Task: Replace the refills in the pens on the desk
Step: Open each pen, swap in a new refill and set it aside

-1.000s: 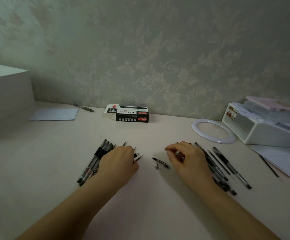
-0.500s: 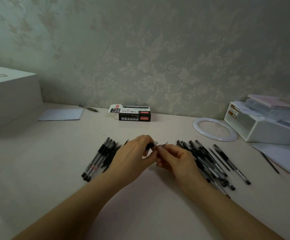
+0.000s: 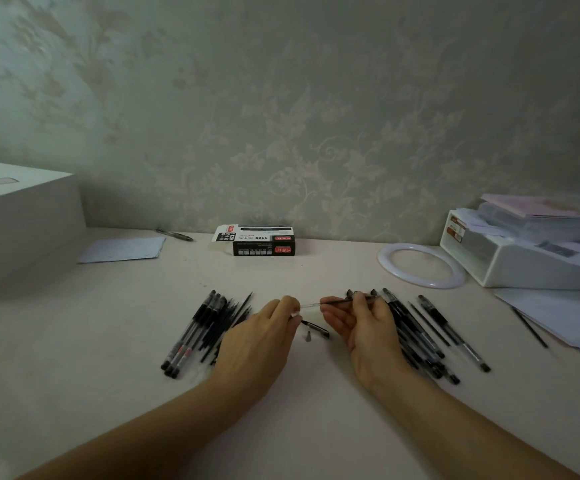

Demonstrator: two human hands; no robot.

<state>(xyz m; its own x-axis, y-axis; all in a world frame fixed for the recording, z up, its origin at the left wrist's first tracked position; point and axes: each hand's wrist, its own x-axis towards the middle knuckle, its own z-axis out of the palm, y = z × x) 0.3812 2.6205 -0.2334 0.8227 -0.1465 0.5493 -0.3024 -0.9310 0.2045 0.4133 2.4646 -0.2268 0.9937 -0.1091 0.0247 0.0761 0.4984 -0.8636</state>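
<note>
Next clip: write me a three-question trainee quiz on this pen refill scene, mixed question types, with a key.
1. True or false: the right hand pinches a thin refill.
2. Which object lies on the desk between the hands: A) pen cap, B) eraser, C) ruler?
3. Fill in: the white ring lies to the ___ of the black box.

Key: 1 true; 2 A; 3 right.

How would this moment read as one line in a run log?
step: refill swap | left hand: grips clear barrel | right hand: pinches refill | loose cap on desk
</note>
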